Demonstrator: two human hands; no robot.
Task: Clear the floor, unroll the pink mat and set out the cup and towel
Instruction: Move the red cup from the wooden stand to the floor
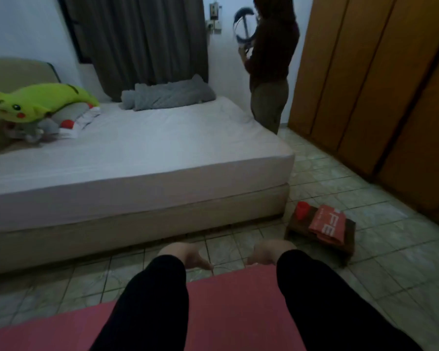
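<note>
The pink mat [228, 307] lies flat on the tiled floor under me, its far edge running diagonally. My left hand [181, 255] and my right hand [270, 252], in black sleeves, rest on the tiles just past that edge, with the thumbs touching it. Blur hides the fingers, so their grip is unclear. To the right, a red cup [301, 209] stands upright on a low wooden stool [295, 225]. A folded red towel [326, 225] with white letters lies beside the cup on the same stool.
A low bed [137, 158] fills the left and centre, with a green plush toy [36, 102] and a grey blanket [167, 95]. A wooden wardrobe [380, 79] lines the right wall. Another person [271, 67] stands at the bed's far corner holding a ring-shaped object.
</note>
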